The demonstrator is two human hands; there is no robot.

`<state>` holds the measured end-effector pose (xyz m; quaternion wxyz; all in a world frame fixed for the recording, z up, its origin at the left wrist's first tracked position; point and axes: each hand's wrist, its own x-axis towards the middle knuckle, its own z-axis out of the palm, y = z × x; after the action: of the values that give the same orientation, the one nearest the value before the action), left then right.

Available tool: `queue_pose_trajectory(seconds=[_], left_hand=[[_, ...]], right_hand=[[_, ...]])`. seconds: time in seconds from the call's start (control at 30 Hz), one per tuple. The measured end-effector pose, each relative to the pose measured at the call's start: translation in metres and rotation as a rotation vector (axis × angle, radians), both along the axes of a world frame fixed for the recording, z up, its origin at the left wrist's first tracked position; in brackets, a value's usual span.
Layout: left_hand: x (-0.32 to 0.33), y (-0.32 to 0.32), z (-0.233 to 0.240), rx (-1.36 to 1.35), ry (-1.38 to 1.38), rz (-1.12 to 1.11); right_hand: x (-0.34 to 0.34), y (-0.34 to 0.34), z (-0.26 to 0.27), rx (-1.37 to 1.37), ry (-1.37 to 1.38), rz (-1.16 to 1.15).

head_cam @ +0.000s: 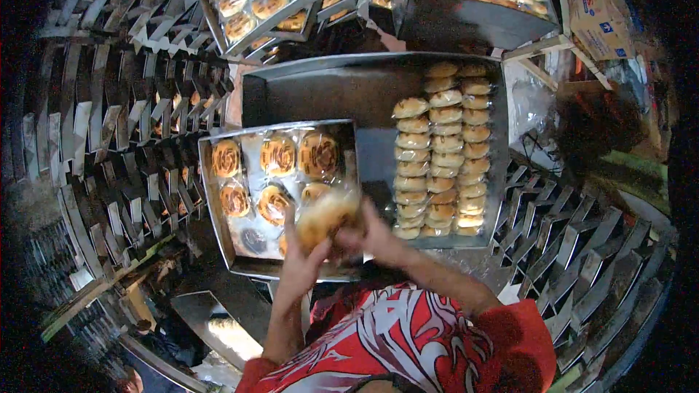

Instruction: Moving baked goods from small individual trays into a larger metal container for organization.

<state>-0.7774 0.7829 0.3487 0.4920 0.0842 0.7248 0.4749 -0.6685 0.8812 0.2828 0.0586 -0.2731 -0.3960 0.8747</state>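
Both my hands meet over the right part of a shallow metal tray (215,240). Between them is a round, golden-brown bun (325,218), blurred by motion. My left hand (306,251) has its fingers on the bun's left and lower side. My right hand (360,232) is at its right side; its fingertips are blurred. Several flat buns with dark brown swirls, such as one swirl-topped bun (278,156), lie spaced out in the tray in clear wrapping. The tray overlaps a large, deep metal box (327,90), where wrapped buns (413,139) stand on edge in three tight rows along the right side.
Another tray of swirl buns (270,5) sits at the upper left, and a deep box (475,19) full of buns at the upper right. Stacked metal trays (158,103) rise on the left, with more stacked trays (584,256) at the lower right. A cardboard box (600,27) stands at the far right.
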Motion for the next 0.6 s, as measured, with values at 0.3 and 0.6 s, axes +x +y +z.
queue_pose_trajectory(seconds=[0.3,0.6], left_hand=[[-0.067,0.288,-0.187,-0.268,-0.601,-0.159],[-0.07,0.298,-0.278,0.018,-0.469,0.156]], right_hand=[[-0.021,0.243,-0.11,-0.452,-0.196,-0.327],[0.01,0.174,-0.137,1.053,-0.587,-0.393]])
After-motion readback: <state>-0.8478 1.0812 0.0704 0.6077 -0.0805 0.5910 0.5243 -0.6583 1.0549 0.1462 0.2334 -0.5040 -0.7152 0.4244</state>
